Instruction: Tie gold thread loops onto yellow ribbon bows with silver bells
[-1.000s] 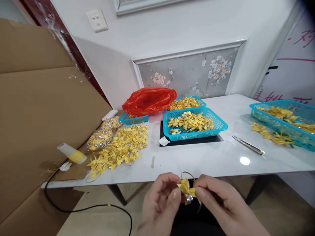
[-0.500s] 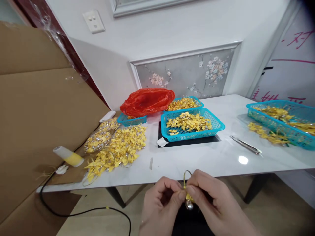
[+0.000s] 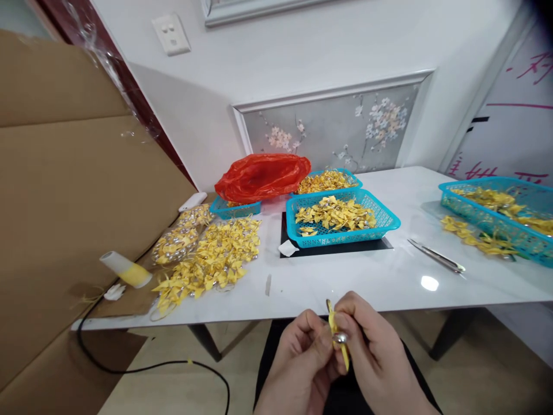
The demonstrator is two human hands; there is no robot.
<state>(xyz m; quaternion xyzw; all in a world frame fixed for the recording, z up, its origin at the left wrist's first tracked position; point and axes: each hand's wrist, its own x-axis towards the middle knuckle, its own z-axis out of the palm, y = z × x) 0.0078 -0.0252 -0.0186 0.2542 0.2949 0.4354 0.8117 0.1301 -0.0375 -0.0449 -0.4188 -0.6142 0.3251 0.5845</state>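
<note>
Both hands meet at the bottom centre, just off the table's front edge. Between their fingertips is a small yellow ornament point(image 3: 344, 351) with a silver bell point(image 3: 340, 338) and a loop on top. My left hand point(image 3: 305, 360) pinches it from the left, fingers curled. My right hand point(image 3: 371, 346) grips its upper part between thumb and forefinger. Beyond them a blue basket point(image 3: 345, 237) holds similar yellow pieces point(image 3: 334, 213). A heap of yellow ornaments point(image 3: 216, 253) lies on the table to the left.
On the white table point(image 3: 328, 282) are silver tweezers point(image 3: 436, 256), a red plastic bag point(image 3: 261, 177), a right-hand blue basket point(image 3: 488, 213) and a yellow-and-white tube point(image 3: 125, 270). Cardboard point(image 3: 78, 190) stands at left; a black cable point(image 3: 147, 365) hangs below.
The ornament has turned, so its bell sits higher and a yellow part points down. My left hand has shifted right beneath it. The view has moved slightly.
</note>
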